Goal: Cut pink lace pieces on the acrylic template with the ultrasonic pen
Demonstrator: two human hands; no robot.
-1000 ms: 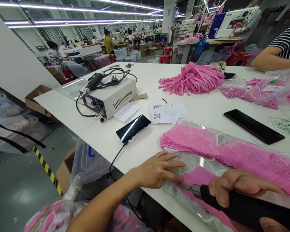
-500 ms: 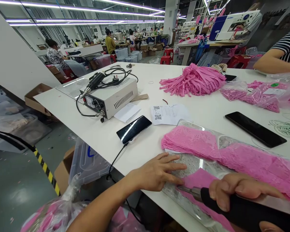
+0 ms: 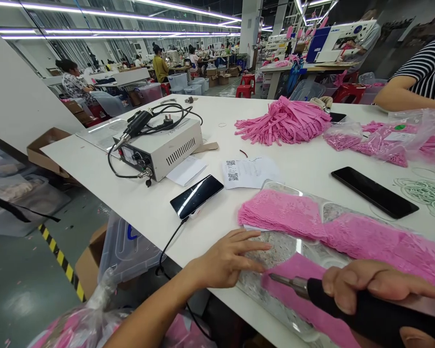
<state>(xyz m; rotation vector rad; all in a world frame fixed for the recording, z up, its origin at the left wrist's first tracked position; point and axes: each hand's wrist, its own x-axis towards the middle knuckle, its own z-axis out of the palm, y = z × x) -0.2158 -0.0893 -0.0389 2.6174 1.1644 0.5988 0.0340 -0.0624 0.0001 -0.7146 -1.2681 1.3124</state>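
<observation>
My left hand (image 3: 226,258) lies with its fingers spread over a clear, speckled board (image 3: 275,241). Its index fingertip reaches the corner of a pink piece of fabric (image 3: 293,270). In my right hand (image 3: 369,285) is a black-handled tool (image 3: 377,314) with a narrow metal tip, much like a soldering iron. The tip points left over the fabric, just short of my left index finger; contact with the cloth cannot be made out. Behind, a stack of pink lace pieces (image 3: 281,212) and a longer lace pile (image 3: 377,241) lie along the board.
A grey power box (image 3: 177,150) carries a corded black handpiece (image 3: 137,124). Two phones (image 3: 196,195) (image 3: 375,192), a printed paper (image 3: 250,173), pink straps (image 3: 286,121) and bagged pink parts (image 3: 387,140) share the white table. A person's arm (image 3: 402,94) rests at the far right.
The view has shifted slightly. The tool's tip has drawn a little to the right, away from my left index finger, uncovering the fabric's corner. My left hand stays spread on the board.
</observation>
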